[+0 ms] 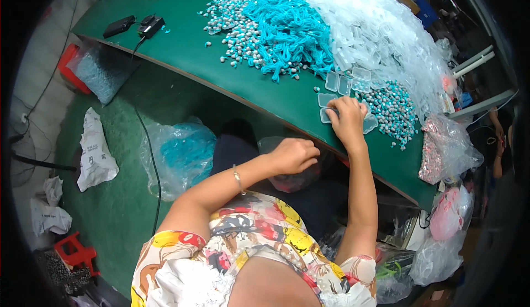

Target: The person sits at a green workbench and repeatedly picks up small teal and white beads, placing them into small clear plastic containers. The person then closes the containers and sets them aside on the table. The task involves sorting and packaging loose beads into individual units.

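Note:
My right hand (347, 120) is at the table edge, its fingers bent down over a small clear plastic box (324, 99) whose lid lies open. Just right of its fingertips spreads a pile of small teal-and-grey bead-like pieces (392, 108). Closer to my body, my left hand (295, 156) hovers in front of the table edge, fingers curled into a loose fist; whatever it may hold is hidden. More open clear boxes (344, 85) lie beyond my right hand.
A big heap of clear plastic boxes (370, 31) covers the far right of the green table (182, 45). Left of it lie teal cords (292, 28) and more small pieces (234, 14). Black adapters (150, 27) sit far left. A bag of pink pieces (441, 147) stands at the right end.

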`<act>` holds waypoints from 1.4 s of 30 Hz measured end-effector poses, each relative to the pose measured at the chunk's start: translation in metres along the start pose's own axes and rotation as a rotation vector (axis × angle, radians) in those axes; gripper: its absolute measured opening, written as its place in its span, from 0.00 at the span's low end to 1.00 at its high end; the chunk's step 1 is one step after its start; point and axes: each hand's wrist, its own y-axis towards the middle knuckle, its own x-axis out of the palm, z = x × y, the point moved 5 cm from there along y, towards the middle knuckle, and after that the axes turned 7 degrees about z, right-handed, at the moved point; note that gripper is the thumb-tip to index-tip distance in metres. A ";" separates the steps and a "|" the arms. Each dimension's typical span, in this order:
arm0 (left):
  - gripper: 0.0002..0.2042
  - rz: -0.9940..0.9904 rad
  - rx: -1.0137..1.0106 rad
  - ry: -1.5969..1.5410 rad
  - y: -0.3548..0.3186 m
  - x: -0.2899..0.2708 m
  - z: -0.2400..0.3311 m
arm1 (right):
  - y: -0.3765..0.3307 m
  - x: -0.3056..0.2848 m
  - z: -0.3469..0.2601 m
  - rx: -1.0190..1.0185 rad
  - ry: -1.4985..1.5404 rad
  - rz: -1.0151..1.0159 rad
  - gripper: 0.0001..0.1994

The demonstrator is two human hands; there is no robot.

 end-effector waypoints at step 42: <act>0.07 0.411 -0.398 -0.002 0.033 -0.108 -0.051 | 0.025 -0.011 0.066 0.252 -0.387 -0.112 0.07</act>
